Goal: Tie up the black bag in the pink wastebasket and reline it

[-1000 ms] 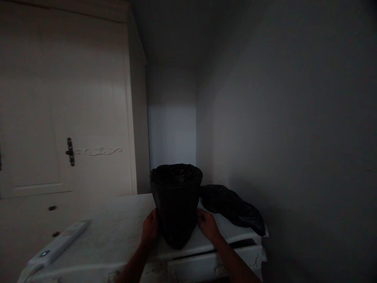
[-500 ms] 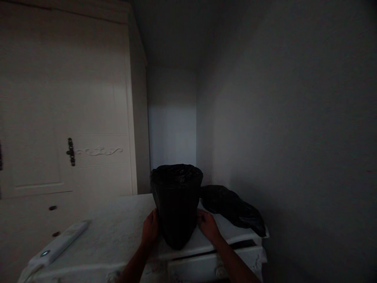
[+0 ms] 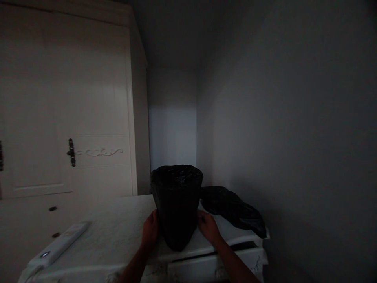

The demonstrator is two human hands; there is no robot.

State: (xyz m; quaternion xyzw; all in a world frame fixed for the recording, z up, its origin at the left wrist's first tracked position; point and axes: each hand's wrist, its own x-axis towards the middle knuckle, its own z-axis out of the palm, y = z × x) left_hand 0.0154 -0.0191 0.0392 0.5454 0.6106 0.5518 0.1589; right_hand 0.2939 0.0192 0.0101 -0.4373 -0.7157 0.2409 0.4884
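A bin covered with a black plastic bin bag stands upright on the white dresser top, its wide mouth facing up. The bag hangs over the outside and comes to a point low at the front. My left hand is closed at the lower left side of the bag. On the opposite side my right hand pinches the bag's lower right edge. Dim light hides some fingertips. Just right of the bin lies a second black plastic bag, crumpled and loose.
The white dresser has a drawer slightly pulled out at the front. A white power strip with a cable lies at the left edge. Behind stands a white wardrobe; a grey wall borders the right side.
The view has shifted very slightly. Both hands and the covered bin stay in the same place.
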